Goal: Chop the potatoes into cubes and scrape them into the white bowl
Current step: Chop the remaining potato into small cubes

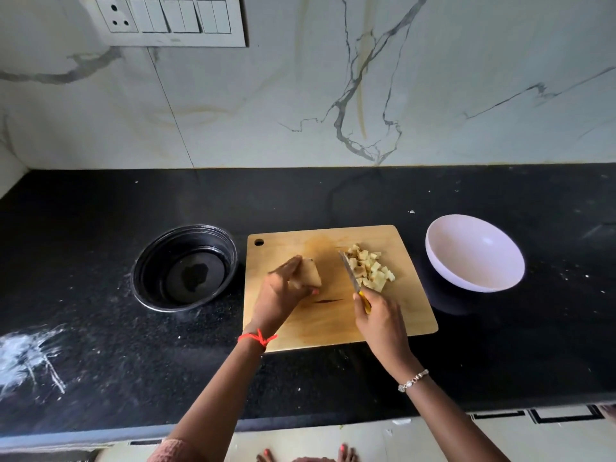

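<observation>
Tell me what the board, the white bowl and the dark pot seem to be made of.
The board looks like wood or bamboo: pale tan, matte, faint grain, one dark cut mark. The white bowl is smooth and slightly glossy with a soft highlight; ceramic or melamine, I cannot tell which. The pot is probably metal: dark inside, with a shiny ridged rim.

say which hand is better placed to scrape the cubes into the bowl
Right: the right hand holds the knife beside the potato cubes, nearer the white bowl; the left hand grips a potato chunk.
</observation>
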